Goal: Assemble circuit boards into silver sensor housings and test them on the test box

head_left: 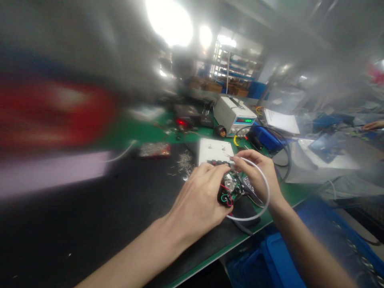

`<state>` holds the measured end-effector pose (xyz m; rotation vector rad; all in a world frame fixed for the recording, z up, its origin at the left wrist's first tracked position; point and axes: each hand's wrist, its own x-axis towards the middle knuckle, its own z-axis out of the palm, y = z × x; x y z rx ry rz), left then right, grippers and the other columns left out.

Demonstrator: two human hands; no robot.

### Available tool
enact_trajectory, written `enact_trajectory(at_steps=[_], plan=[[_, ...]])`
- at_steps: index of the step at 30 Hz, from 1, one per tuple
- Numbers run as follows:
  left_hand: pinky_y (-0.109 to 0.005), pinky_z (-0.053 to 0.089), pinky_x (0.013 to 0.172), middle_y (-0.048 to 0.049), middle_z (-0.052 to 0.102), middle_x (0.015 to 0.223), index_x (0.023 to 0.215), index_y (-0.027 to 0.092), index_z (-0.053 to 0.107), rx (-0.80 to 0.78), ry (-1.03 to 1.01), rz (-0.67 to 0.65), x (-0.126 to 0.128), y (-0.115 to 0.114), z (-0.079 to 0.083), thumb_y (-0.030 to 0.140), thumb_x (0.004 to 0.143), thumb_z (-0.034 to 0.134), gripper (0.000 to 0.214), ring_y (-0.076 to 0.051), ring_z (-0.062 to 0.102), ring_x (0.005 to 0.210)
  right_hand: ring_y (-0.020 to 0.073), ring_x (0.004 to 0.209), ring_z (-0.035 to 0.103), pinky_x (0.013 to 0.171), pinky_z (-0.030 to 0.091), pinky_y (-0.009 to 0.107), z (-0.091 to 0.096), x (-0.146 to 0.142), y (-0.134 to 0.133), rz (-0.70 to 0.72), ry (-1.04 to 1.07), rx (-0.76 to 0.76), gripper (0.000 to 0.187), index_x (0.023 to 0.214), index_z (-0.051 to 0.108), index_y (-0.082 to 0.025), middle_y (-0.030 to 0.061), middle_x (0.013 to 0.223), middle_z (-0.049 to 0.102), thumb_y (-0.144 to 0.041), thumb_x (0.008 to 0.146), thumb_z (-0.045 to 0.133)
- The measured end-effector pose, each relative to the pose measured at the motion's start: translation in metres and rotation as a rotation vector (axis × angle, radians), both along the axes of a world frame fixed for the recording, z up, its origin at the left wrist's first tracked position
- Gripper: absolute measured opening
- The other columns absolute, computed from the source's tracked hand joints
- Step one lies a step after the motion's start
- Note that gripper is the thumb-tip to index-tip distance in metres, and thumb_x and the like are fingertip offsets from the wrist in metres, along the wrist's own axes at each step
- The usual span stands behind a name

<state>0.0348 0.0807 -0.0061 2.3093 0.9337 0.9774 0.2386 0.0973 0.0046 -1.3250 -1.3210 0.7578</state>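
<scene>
Circuit assembly [230, 187] with red and green wires sits gripped in the left hand [201, 192], just on the near side of the white box [213, 150]. The right hand [258, 170] pinches a white cable [268, 192] near the box's right corner. Behind the box stands a power supply [228, 114].

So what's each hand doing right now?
Left hand: closed around the small circuit board unit.
Right hand: closed, pinching the white cable near its end.

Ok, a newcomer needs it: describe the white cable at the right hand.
Find the wide black mat. At its right end, the right hand holds a white round cable. Its broad arc sets it apart from the green circuit board.
</scene>
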Motion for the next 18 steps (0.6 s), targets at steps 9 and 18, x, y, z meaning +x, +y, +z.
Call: enact_trajectory(at_steps=[9,18], plan=[[-0.049,0.05,0.098,-0.0075,0.066,0.125,0.14,0.018,0.052,0.028,0.087,-0.025,0.0028,0.0084,0.0012,0.024,0.086,0.074,0.058,-0.029,0.052,0.111,0.0176,0.081,0.067,0.072,0.051,0.025,0.003,0.0038,0.0018,0.022,-0.182,0.046,0.022,0.094,0.075,-0.015,0.0051,0.092,0.074,-0.037,0.089,0.08],[-0.049,0.05,0.096,-0.0056,0.067,0.124,0.14,0.02,0.05,0.003,0.079,-0.075,-0.0014,0.0106,-0.0004,0.017,0.086,0.072,0.059,-0.029,0.052,0.11,0.0182,0.084,0.069,0.074,0.053,0.026,0.0032,0.0072,0.0053,0.076,-0.318,0.037,0.018,0.097,0.076,-0.019,0.0031,0.095,0.074,-0.036,0.093,0.077]])
